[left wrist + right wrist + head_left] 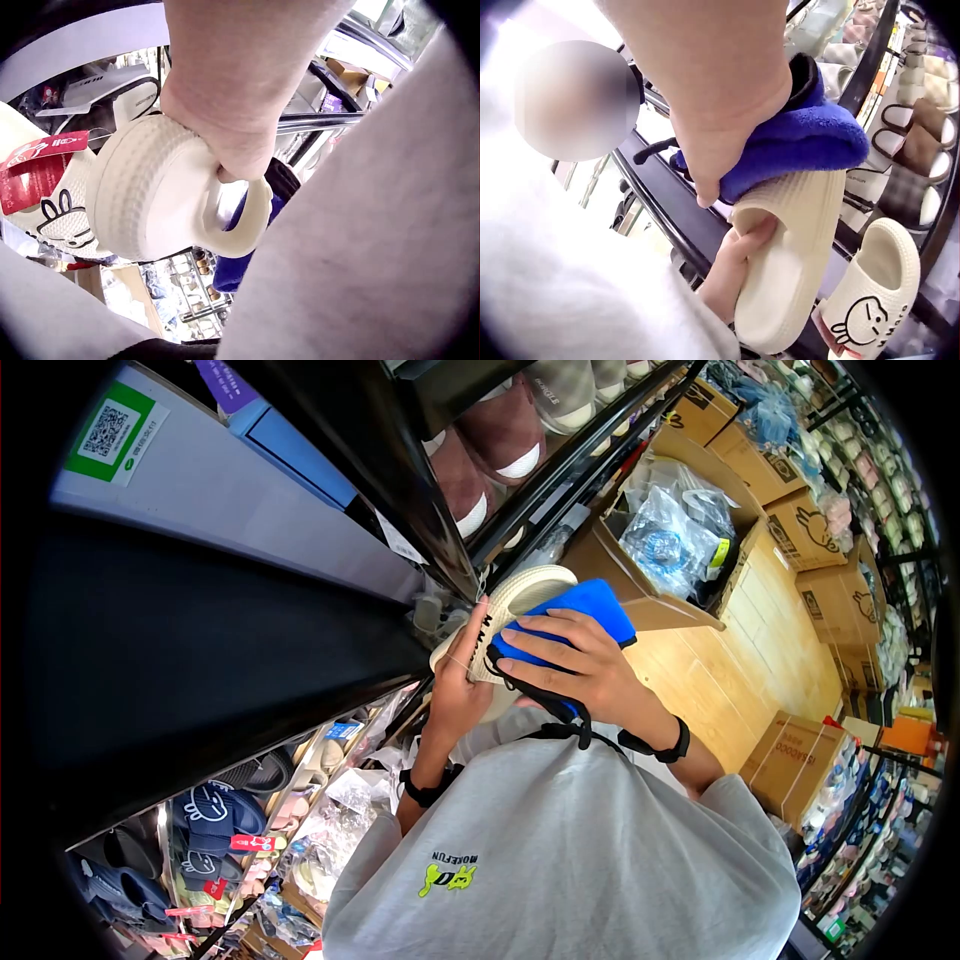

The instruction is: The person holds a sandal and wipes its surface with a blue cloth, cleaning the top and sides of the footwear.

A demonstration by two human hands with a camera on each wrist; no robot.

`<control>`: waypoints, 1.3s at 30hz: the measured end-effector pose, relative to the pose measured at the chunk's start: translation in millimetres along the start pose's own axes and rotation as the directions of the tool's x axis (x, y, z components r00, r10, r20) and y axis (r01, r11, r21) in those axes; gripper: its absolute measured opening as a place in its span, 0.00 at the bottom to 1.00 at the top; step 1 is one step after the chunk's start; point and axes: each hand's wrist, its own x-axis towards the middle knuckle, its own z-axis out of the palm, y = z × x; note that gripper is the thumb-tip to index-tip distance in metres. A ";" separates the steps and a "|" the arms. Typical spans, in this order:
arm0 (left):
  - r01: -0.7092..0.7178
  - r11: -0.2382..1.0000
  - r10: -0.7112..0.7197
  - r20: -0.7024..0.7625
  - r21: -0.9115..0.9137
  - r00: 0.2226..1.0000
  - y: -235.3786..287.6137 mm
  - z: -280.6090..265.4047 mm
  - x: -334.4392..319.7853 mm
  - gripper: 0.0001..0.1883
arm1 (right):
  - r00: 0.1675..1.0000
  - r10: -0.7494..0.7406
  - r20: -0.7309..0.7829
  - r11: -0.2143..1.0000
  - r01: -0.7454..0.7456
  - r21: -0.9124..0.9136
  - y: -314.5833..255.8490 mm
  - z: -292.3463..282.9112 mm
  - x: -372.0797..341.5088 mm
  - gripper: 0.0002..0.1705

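Note:
A cream slide slipper (pixel 780 300) is held by my left hand (pixel 460 695), whose thumb reaches into its opening in the right wrist view. A second cream slipper (pixel 881 300), with a black rabbit drawing, hangs beside it; the left wrist view shows its red tag (pixel 37 176). My right hand (pixel 585 670) grips a blue plush cloth (pixel 590 605) with black trim and a black cord. In the right wrist view this cloth lies against the held slipper's upper, and the fingers are partly hidden behind it.
Close by on the left rises a dark shelf frame (pixel 420 490) with plaid slippers (pixel 500 435) on it. An open carton (pixel 680 605) of plastic-wrapped goods stands ahead on the wooden floor (pixel 720 670). More cartons (pixel 805 530) line the right, and dark slippers (pixel 215 810) fill a lower rack.

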 end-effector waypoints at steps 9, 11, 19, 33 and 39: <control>-0.001 1.000 0.001 -0.002 0.028 1.000 5.2 4.6 5.5 0.47 | 0.997 0.076 -0.010 0.997 -0.076 0.013 6.5 -13.4 3.2 0.31; 0.004 1.000 -0.004 0.000 0.014 1.000 3.0 6.5 6.1 0.48 | 1.000 0.023 0.016 0.999 -0.024 0.040 3.6 -11.4 2.7 0.30; -0.065 0.998 0.065 -0.019 0.016 0.998 -2.1 4.4 6.1 0.49 | 0.995 0.086 -0.056 0.996 -0.087 -0.013 11.0 -7.0 1.9 0.33; -0.123 0.988 0.123 0.000 0.090 0.992 4.8 -6.0 5.4 0.44 | 0.996 0.071 -0.061 0.997 -0.073 -0.030 -3.9 4.4 4.3 0.31; -0.108 0.989 0.109 -0.001 0.102 0.994 5.6 -7.7 2.2 0.44 | 0.997 0.070 -0.021 0.998 -0.070 -0.002 -2.7 3.9 7.0 0.31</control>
